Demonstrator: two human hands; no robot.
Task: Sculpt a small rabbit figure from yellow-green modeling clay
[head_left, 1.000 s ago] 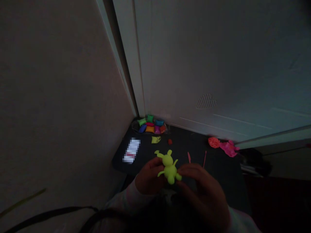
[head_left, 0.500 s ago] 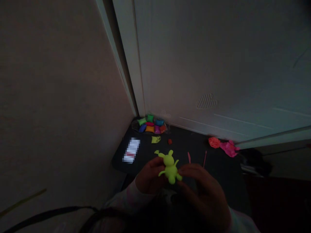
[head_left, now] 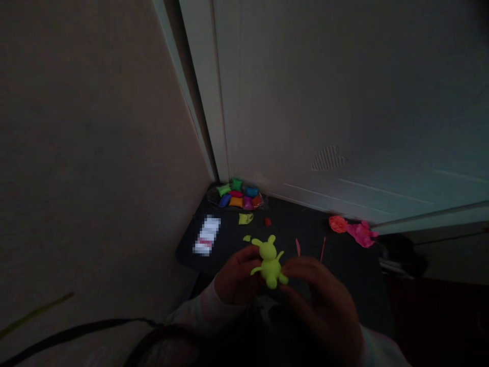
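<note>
We see a yellow-green figure (head_left: 270,268), smooth and round-bellied, with 2 ears and 2 thin arms; our left hand (head_left: 237,279) and right hand (head_left: 324,298) both grasp it.

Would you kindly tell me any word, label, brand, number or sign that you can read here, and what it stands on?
No text can be read.
White item on the dark table: pixelated, so unreadable.
Coloured packets: too small and dim to make out any print.
Yellow figure: no lettering visible.
Striped heart shape on the pale panel: a shape, no readable letters.
</note>
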